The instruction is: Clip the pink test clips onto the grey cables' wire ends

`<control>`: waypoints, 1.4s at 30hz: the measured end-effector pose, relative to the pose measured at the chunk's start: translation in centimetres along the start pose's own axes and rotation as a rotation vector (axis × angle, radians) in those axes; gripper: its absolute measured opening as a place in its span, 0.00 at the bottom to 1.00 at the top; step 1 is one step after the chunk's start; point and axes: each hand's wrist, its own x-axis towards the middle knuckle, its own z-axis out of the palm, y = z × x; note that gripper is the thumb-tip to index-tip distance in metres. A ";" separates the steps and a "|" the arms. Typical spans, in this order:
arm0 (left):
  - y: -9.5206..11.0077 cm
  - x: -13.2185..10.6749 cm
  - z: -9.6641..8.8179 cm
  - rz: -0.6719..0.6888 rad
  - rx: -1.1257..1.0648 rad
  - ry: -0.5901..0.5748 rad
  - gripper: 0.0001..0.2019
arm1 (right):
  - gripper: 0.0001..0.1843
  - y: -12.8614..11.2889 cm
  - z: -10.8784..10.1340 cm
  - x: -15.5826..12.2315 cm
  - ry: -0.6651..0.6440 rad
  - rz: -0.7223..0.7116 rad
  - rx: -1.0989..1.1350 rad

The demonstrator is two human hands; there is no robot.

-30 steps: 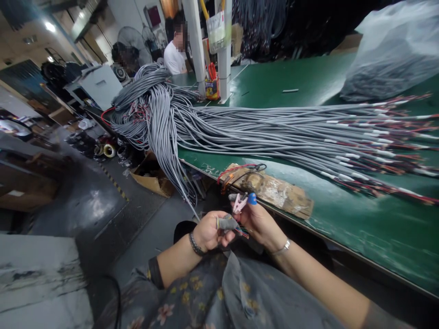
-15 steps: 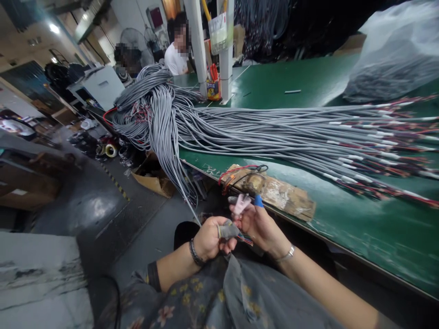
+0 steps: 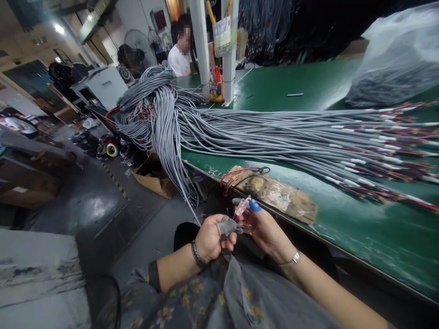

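My left hand (image 3: 211, 237), with a grey cover on its thumb, is closed around the end of a grey cable (image 3: 194, 213). Thin coloured wires (image 3: 244, 229) fan out of that end towards my right hand (image 3: 265, 227). A small pale pink plastic tool (image 3: 242, 207) is pinched in my right fingers, just above the wires; its exact kind is not clear. A blue cover (image 3: 254, 205) sits on the right thumb. At least one wire runs up to the pink tool. From the left hand the cable leads back to a hanging bundle of grey cables (image 3: 166, 123).
Many grey cables with stripped ends (image 3: 370, 160) lie along the green table (image 3: 360, 237). A worn wooden board (image 3: 284, 196) with red and black leads rests at the near edge. A plastic bag (image 3: 401, 55) stands at the right. A person in white (image 3: 178, 59) is beyond the post.
My right hand has turned, bringing its blue-covered thumb down against the pink tool. The coloured wires now show more spread between the hands. My left hand has stayed nearly in place.
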 end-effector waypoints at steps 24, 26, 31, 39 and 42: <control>-0.6 -0.9 0.3 0.058 0.042 0.066 0.20 | 0.18 0.0 -0.4 0.5 -0.004 0.003 0.062; -0.7 -0.7 0.4 0.072 0.015 0.088 0.21 | 0.19 0.0 -0.4 0.5 -0.013 -0.042 0.024; -0.5 -0.4 0.8 0.062 -0.010 0.102 0.21 | 0.26 0.1 -0.3 0.4 -0.055 -0.037 -0.013; -0.7 -0.2 0.9 0.051 -0.018 0.094 0.21 | 0.31 0.9 -0.7 0.8 0.020 -0.151 -0.137; -0.8 -0.2 0.9 0.055 -0.018 0.095 0.22 | 0.30 1.2 -0.9 1.0 -0.031 -0.058 -0.078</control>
